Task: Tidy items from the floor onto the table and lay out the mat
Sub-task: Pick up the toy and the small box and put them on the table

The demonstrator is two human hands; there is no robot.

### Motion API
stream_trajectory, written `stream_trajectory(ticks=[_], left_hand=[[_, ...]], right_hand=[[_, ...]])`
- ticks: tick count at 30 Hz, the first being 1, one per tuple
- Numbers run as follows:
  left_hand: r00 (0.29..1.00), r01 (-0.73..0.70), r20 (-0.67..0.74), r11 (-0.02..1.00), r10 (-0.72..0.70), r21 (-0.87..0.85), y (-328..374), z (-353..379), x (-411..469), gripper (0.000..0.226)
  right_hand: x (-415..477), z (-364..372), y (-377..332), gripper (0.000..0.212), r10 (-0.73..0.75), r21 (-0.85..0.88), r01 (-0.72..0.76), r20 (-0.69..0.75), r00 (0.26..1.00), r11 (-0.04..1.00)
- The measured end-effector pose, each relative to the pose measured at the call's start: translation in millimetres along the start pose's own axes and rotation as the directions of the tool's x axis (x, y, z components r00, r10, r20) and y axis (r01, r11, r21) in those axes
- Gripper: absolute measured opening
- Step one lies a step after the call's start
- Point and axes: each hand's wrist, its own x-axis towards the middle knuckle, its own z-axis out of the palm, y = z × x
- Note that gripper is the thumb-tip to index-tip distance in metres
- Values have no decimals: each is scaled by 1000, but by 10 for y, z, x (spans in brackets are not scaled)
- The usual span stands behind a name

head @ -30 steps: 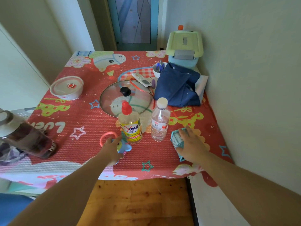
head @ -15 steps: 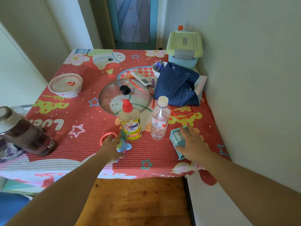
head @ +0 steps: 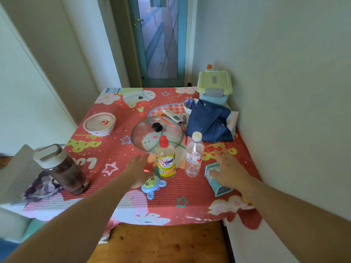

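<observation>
So the mat point(head: 199, 190) is already laid out, covering the whole table and hanging over the near edge, so that half looks done to me. Loads of stuff sits on it: a blue cloth point(head: 209, 122) by the wall, a glass lid point(head: 157, 133) in the middle, a dark bottle point(head: 62, 168) at the left edge, then the detergent bottle point(head: 165, 160) and water bottle point(head: 193, 154) upright side by side near the front. The smallest bits are the teal box point(head: 218, 185), lying on its side near the right front corner, and the blue toy point(head: 152, 186) just in front of the detergent bottle. Most of the floor is out of view (only a strip of wood shows below the table edge), so I can't say what's left down there. Versus half a second ago: the left hand point(head: 138, 171) was down on the toy, and now it hovers above it, fingers straight and spread, holding nothing. The right hand point(head: 229, 171) has uncurled too, fingers stretched flat over the teal box, gripping nothing. I can't tell if the palm touches it.
</observation>
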Motion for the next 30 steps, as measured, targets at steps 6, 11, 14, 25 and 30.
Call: stream_trajectory(ticks=[6, 11, 14, 25, 30], left_hand=[[993, -112, -42, 993, 113, 33, 200, -384, -286, 83], [986, -154, -62, 987, 157, 44, 264, -562, -620, 85], [985, -156, -68, 987, 158, 28, 324, -652, -882, 81], [984, -42, -173, 999, 45, 22, 368, -381, -2639, 78], [987, 68, -144, 996, -76, -60, 217, -11, -3391, 80]], right_hand=[[-326, -304, -298, 80, -44, 23, 47, -98, 994, 999], [-711, -405, -428, 80, -54, 11, 56, -135, 989, 998], [-924, -464, -442, 80, -59, -12, 58, -133, 989, 998], [-1907, -358, -396, 85, -307, -64, 301, -145, 941, 952], [-2520, -97, -415, 81, -348, -62, 345, -37, 937, 936]])
